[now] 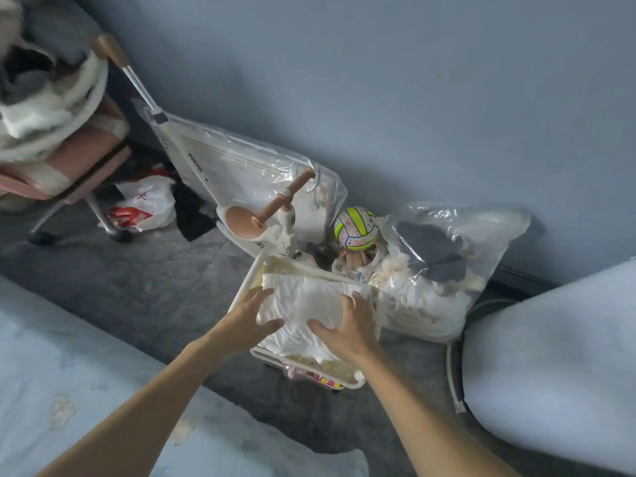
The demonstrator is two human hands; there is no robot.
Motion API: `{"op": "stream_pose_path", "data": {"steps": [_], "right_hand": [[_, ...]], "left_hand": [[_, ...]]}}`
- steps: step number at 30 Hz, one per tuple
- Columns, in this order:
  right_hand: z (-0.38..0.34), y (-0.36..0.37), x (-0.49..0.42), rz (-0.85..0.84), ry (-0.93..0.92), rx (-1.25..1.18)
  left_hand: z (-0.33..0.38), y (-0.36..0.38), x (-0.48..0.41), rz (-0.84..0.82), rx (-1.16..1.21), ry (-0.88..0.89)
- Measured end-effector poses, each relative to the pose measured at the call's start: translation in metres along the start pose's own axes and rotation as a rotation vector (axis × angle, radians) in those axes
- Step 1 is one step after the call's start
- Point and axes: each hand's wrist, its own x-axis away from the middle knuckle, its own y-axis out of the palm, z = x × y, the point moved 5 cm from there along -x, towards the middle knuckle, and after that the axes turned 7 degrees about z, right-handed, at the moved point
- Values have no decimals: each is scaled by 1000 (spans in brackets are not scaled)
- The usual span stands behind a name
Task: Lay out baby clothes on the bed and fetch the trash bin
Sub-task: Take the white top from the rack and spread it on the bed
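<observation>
One bed [69, 366] with a pale blue sheet fills the lower left corner. One grey carpeted floor [155, 287] runs from its edge to the wall. One chair [69, 166], heaped with clothing, stands at the floor's far left end. Two clear plastic bags lean along the wall edge of the floor: the larger bag [247, 166] wraps a white folded frame, and the smaller bag [447, 287] holds fabric. One white basket [243, 285] sits on the floor between the bed's edge and the bags, just beside the smaller bag. In it lies one bundle of white baby clothes [303, 301]. One red-and-white carrier bag [144, 204] lies near the chair. Two grips grasp the bundle: the left grip [247, 318] clasps its left side and the right grip [347, 325] its right, thumbs on the near edge. One yellow-striped ball [356, 227] rests behind the basket.
</observation>
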Motion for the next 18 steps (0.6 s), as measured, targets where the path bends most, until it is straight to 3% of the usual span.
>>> {"op": "stream_pose_path", "data": {"steps": [6,11,15,18], "right_hand": [[27,36,-24,191,72,114],[33,46,-34,122,234,149],[23,48,-34,19,343,163],[21,49,-33,37,390,129]], "left_hand": [[-19,38,-26,149,-42,-21],[-28,50,-33,155,-47,-153],[-19,54,-35,172,-73,-189],[-16,55,-34,165,-90,-189]]}}
